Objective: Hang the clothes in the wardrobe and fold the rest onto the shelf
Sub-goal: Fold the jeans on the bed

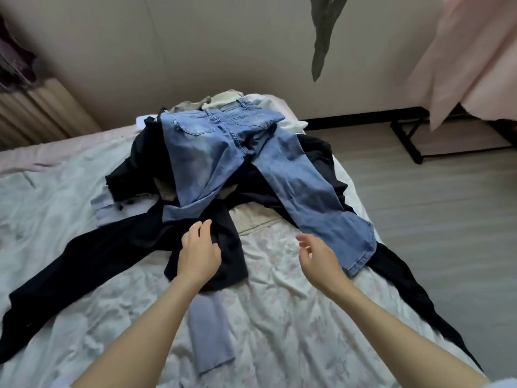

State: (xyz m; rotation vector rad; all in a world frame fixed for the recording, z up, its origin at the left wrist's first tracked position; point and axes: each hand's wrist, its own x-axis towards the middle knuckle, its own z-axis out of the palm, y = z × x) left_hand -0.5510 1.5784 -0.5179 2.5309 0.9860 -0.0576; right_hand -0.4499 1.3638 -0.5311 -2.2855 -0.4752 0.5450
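A pair of light blue jeans (223, 152) lies spread face down on top of a heap of clothes on the bed (279, 317). Beneath it lie dark navy garments (92, 256), one stretching to the left and another (405, 281) off the bed's right side. A pale lilac sleeve (208, 331) pokes out toward me. My left hand (199, 253) hovers open over the dark cloth just below the left jeans leg. My right hand (319, 259) is open, fingers apart, beside the hem of the right jeans leg. Neither hand holds anything.
Beige and white clothes (223, 98) lie at the heap's far end. A pink curtain (470, 60) hangs at the right above a black frame (408, 141) on the wooden floor. A dark garment (324, 32) dangles from above. A radiator-like ribbed panel (36, 113) stands at the left.
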